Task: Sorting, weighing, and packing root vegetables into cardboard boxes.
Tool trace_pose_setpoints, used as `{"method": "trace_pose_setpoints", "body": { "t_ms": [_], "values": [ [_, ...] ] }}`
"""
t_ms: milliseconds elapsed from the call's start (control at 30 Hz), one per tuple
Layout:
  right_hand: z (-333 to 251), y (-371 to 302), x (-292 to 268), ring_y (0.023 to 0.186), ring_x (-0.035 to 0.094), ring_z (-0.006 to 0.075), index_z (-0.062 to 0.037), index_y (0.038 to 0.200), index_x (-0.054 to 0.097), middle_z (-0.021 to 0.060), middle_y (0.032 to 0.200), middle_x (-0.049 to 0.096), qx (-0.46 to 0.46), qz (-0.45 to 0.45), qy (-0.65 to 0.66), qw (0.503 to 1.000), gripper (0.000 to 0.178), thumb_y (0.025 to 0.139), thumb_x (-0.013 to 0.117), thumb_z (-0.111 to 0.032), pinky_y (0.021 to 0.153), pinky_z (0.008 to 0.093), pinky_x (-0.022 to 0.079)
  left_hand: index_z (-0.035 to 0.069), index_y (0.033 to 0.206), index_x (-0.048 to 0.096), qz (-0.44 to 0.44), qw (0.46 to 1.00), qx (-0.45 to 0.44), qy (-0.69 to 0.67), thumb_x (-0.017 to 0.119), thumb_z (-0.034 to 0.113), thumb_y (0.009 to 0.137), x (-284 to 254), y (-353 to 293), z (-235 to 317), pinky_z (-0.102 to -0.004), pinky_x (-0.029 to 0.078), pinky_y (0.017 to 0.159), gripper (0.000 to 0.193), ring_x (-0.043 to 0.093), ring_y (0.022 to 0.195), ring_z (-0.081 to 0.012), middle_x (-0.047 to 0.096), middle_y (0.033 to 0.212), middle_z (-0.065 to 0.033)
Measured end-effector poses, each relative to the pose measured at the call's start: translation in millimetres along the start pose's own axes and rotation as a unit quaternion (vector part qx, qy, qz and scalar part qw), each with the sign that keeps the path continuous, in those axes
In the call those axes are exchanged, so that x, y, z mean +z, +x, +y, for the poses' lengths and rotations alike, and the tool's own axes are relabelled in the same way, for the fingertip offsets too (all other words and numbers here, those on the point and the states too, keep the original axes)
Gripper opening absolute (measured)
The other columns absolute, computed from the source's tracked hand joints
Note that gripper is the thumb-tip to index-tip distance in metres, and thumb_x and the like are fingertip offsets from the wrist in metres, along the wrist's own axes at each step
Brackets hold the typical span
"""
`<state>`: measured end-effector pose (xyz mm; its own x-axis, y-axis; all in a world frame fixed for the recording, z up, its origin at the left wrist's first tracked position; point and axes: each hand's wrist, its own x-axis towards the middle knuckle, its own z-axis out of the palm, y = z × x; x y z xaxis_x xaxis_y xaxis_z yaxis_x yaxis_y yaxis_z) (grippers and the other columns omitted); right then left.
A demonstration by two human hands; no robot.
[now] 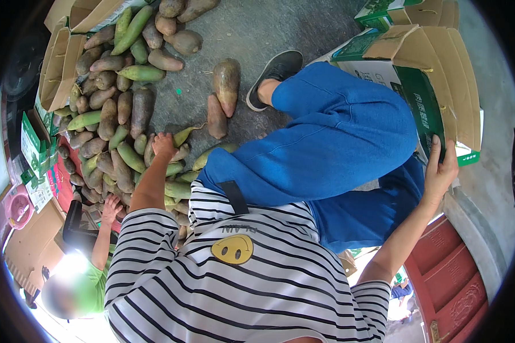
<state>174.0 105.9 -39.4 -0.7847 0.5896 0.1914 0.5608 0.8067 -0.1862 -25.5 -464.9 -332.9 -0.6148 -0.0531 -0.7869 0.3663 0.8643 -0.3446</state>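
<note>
My left hand (164, 146) reaches into a pile of long green and brownish-purple radishes (106, 128) on the left. Its fingers are curled down beside a green radish (182, 136) with a thin root tail and seem closed round it. On the right, my right hand (442, 168) grips the near edge of an open cardboard box (418, 97), thumb on its green side and fingers behind. The box has white and green walls, and its brown flaps stand raised; its contents are hidden.
Two loose radishes (226, 86) lie on the grey floor (240, 34) by my shoe (277, 74). More open boxes (63, 68) stand at the far left, and another box (403, 12) at the far right. A person in green (100, 274) reaches toward the pile at lower left.
</note>
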Motion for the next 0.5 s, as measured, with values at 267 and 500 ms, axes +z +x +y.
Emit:
{"method": "trace_pose_setpoints", "body": {
  "t_ms": [267, 500],
  "values": [
    [-5.9, 0.6, -8.8, 0.072, 0.061, 0.0239, -0.0021, 0.094, 0.062, 0.0122, 0.082, 0.063, -0.017, 0.012, 0.017, 1.0, 0.013, 0.086, 0.062, -0.012, 0.068, 0.0298, 0.047, 0.012, 0.121, 0.046, 0.075, 0.995, 0.047, -0.048, 0.074, 0.029, 0.07, -1.0, -9.3, 4.8, -0.045, 0.044, 0.088, 0.061, 0.055, 0.107, -0.0305, 0.054, 0.116, -0.0113],
    [-6.9, 2.0, -2.2, 0.073, 0.062, 0.0274, -0.0067, 0.086, 0.062, 0.0083, 0.08, 0.062, -0.079, 0.031, 0.047, 0.995, 0.01, 0.077, 0.065, -0.009, 0.063, 0.0342, 0.048, -0.001, 0.114, 0.049, 0.302, 0.731, 0.24, -0.563, 0.07, 0.014, 0.08, -120.7, 7.2, 42.9, -0.03, 0.046, 0.082, 0.043, 0.057, 0.092, -0.017, 0.06, 0.102, -0.0093]
  ]
}}
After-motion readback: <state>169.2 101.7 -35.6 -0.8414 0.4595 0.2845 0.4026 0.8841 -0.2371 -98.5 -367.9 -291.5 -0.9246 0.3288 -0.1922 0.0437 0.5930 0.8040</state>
